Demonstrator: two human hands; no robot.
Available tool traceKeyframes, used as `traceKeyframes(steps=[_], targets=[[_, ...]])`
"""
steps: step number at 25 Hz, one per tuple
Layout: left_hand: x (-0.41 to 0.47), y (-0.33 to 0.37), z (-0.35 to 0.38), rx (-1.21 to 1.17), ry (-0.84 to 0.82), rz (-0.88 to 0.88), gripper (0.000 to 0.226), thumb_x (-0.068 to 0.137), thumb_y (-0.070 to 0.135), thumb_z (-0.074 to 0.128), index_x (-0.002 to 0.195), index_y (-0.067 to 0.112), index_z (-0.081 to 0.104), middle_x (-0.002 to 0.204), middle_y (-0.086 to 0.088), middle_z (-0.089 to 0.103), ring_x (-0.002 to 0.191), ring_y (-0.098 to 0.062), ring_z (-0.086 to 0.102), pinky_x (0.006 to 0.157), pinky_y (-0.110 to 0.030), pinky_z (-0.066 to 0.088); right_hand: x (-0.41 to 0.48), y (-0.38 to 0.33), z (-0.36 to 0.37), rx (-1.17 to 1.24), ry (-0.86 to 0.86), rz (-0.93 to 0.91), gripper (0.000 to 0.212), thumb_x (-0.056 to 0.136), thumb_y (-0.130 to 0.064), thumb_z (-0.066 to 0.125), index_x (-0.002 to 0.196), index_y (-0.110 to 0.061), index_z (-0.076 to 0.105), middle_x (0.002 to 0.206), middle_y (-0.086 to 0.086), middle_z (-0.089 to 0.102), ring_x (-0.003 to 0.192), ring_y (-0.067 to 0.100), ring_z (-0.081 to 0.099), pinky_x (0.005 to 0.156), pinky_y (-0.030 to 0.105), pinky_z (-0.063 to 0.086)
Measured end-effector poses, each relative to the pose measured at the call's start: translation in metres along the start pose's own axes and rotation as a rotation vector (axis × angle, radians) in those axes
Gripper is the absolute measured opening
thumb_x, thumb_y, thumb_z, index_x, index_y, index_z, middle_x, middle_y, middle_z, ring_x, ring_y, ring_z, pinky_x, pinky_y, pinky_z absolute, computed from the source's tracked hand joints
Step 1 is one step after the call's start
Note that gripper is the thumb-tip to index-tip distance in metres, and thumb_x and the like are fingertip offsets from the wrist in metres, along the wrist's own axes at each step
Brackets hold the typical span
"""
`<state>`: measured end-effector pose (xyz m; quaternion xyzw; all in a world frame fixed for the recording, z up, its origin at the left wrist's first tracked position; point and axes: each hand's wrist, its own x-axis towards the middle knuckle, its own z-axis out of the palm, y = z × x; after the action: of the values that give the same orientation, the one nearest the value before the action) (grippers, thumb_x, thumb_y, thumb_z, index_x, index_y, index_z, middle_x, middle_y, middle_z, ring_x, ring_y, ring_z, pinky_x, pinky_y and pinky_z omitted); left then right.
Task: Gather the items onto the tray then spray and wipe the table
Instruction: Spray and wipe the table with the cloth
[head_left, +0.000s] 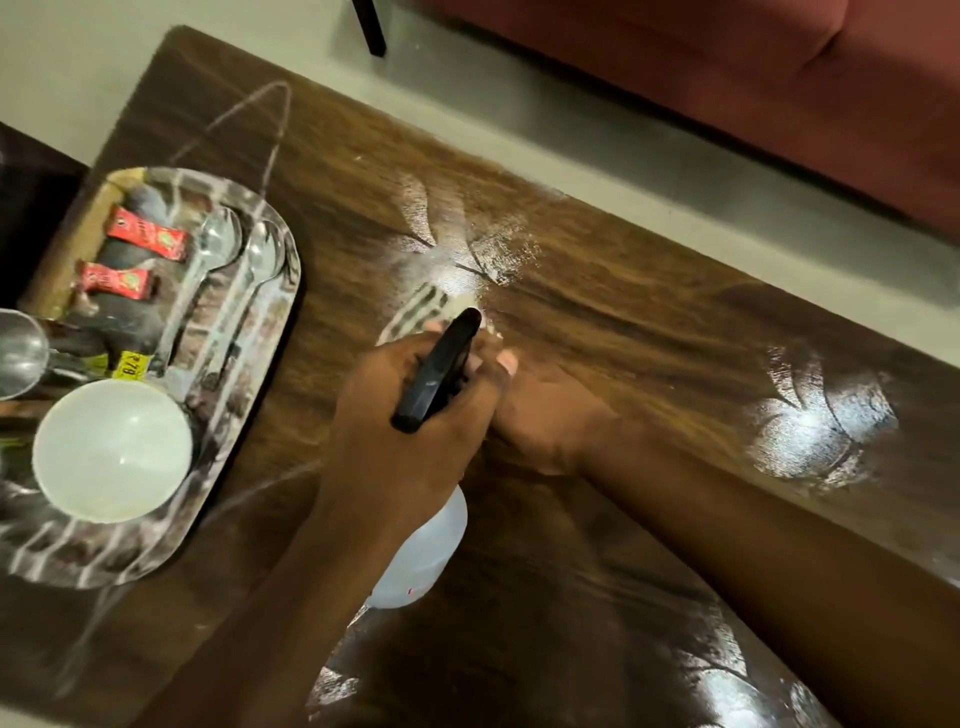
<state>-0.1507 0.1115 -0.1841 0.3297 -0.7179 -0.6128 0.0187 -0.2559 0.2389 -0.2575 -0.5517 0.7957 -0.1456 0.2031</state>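
Where the dark wooden table (623, 322) runs slantwise across the view, its far edge borders a pale strip of floor (597, 145), and beyond that stands a red sofa (727, 78). The right half of the tabletop is open wood, marked only by shiny wet patches: one near the middle (467, 249), one toward the right (815, 421).

A shiny metal tray (292, 260) sits at the left end of the table, close to the left edge, with bare wood between it and the hands. On it are a white bowl (111, 449) at the near end, two clear plastic spoons (218, 249) lying side by side along its right rim, and two red packets (148, 236) on a dark object at the far end. A metal cup (18, 348) shows at the picture's left border.

The left hand (405, 431) grips a spray bottle (426, 551) by the neck, above the middle of the table; its black spray head (436, 369) points toward the far edge and its clear body hangs below the wrist. The right hand (550, 415) lies low on the table just behind the bottle, reaching to a striped cloth (415, 309) on the wet wood. The spray head hides most of its fingers, so I cannot tell whether they grip the cloth or press flat on it.

A small yellow tag (130, 366) on the tray reads "70". The print on the packets is too small to read.
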Motion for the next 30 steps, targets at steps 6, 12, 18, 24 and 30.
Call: traceKeyframes(steps=[6, 12, 18, 24, 30], targets=[[-0.002, -0.005, -0.027, 0.033, 0.030, 0.053, 0.050, 0.097, 0.034, 0.080, 0.057, 0.014, 0.058, 0.047, -0.011, 0.054, 0.040, -0.027, 0.055, 0.048, -0.038, 0.048, 0.037, 0.060, -0.034, 0.035, 0.262, 0.628, 0.077, 0.097, -0.002, 0.043, 0.169, -0.026, 0.030, 0.180, 0.001, 0.016, 0.167, 0.026, 0.006, 0.134, 0.049, 0.017], [-0.018, -0.020, -0.048, 0.082, 0.019, 0.104, 0.051, 0.100, 0.030, 0.077, 0.058, 0.011, 0.055, 0.048, -0.013, 0.052, 0.039, -0.024, 0.053, 0.046, -0.044, 0.044, 0.064, -0.018, 0.004, -0.050, -0.017, 0.096, 0.072, 0.106, -0.015, 0.052, 0.170, -0.034, 0.023, 0.180, -0.006, 0.011, 0.168, 0.023, 0.001, 0.135, 0.046, 0.013], [-0.032, -0.032, -0.067, 0.033, -0.014, 0.145, 0.049, 0.098, 0.024, 0.079, 0.057, 0.026, 0.052, 0.043, 0.007, 0.053, 0.037, -0.012, 0.056, 0.048, -0.017, 0.044, 0.091, 0.045, -0.041, 0.038, 0.188, 0.558, 0.074, 0.100, -0.007, 0.048, 0.168, -0.030, 0.031, 0.180, -0.002, 0.015, 0.167, 0.024, 0.005, 0.134, 0.053, 0.020], [-0.057, -0.050, -0.090, 0.131, -0.036, 0.074, 0.042, 0.094, 0.041, 0.073, 0.059, 0.025, 0.055, 0.044, 0.006, 0.052, 0.039, -0.015, 0.056, 0.047, -0.029, 0.046, 0.011, -0.058, 0.033, 0.010, -0.035, 0.069, 0.069, 0.099, -0.011, 0.050, 0.165, -0.026, 0.038, 0.177, 0.001, 0.025, 0.166, 0.029, 0.014, 0.134, 0.049, 0.019], [-0.073, -0.057, -0.099, 0.192, -0.101, 0.080, 0.052, 0.094, 0.046, 0.071, 0.055, 0.022, 0.047, 0.044, 0.001, 0.047, 0.040, -0.020, 0.051, 0.047, -0.033, 0.042, -0.072, -0.011, 0.017, -0.048, -0.054, 0.133, 0.072, 0.101, -0.008, 0.056, 0.165, -0.029, 0.033, 0.176, 0.000, 0.020, 0.166, 0.027, 0.010, 0.135, 0.039, 0.011]])
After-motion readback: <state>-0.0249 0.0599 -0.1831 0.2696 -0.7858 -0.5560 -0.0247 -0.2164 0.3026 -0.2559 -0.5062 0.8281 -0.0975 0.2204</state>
